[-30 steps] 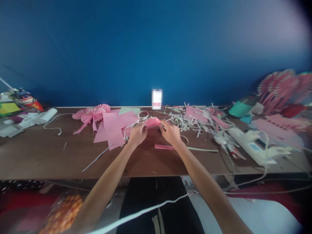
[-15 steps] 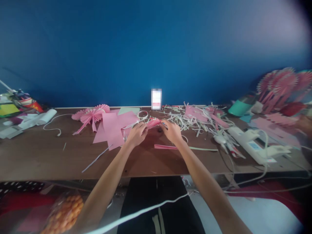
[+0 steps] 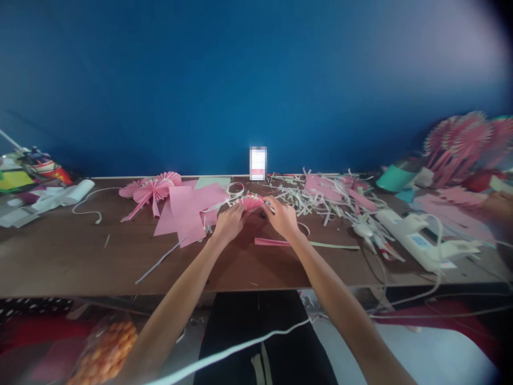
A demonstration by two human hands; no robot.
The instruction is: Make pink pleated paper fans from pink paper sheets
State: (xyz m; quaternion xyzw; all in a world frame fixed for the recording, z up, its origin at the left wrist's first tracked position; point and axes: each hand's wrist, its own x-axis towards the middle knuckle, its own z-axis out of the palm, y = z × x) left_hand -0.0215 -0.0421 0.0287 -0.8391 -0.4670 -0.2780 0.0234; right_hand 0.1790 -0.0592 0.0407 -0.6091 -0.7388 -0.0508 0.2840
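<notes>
Between my two hands is a pleated pink paper fan (image 3: 252,202), partly spread, its folds showing pale edges. My left hand (image 3: 230,222) pinches its left side. On the other side, my right hand (image 3: 281,216) grips the fan's right end with fingers closed; a small dark-tipped object shows at these fingers, too small to name. Left of my left hand lie flat pink paper sheets (image 3: 188,211). Below the right hand a folded pink strip (image 3: 270,242) rests on the brown table (image 3: 120,267).
Finished pink paper rosettes (image 3: 156,190) lie at the left, and more rosettes (image 3: 460,136) stand at the far right. Paper scraps (image 3: 328,200) pile up beyond my right hand. A white power strip (image 3: 417,240) has trailing cables. A lit phone (image 3: 258,163) leans on the wall. Another person's hand (image 3: 500,206) shows at the right edge.
The pink fan has spread wider between my hands, with more pleats visible. My left hand has turned slightly; my right hand stays nearly in place.
</notes>
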